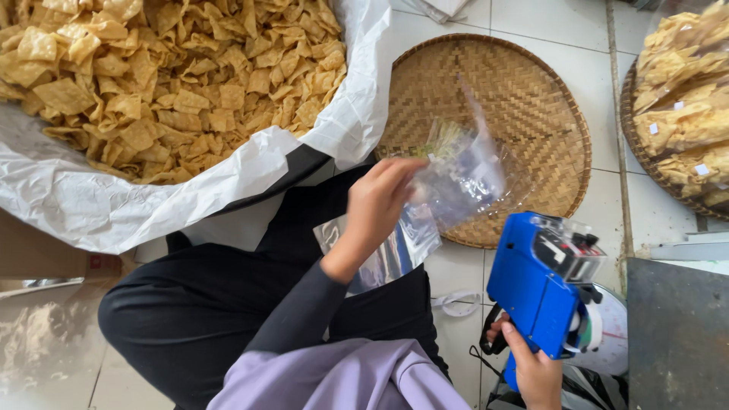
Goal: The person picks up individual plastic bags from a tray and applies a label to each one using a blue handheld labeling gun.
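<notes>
here the left hand (377,203) pinches a clear plastic bag (456,182) in its closed grip, right hand (535,372) clasping a blue label gun (541,287).

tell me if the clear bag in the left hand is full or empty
Empty: the clear plastic bag pinched by the left hand is see-through, the woven tray showing through it, with no chips inside.

A small snack-packing workspace on a tiled floor (531,30) is shown. A great heap of fried chips (167,68) in a white liner is seen at upper left, bagged chips (683,99) at right (already labelled), and a woven tray (524,99) at centre.
</notes>
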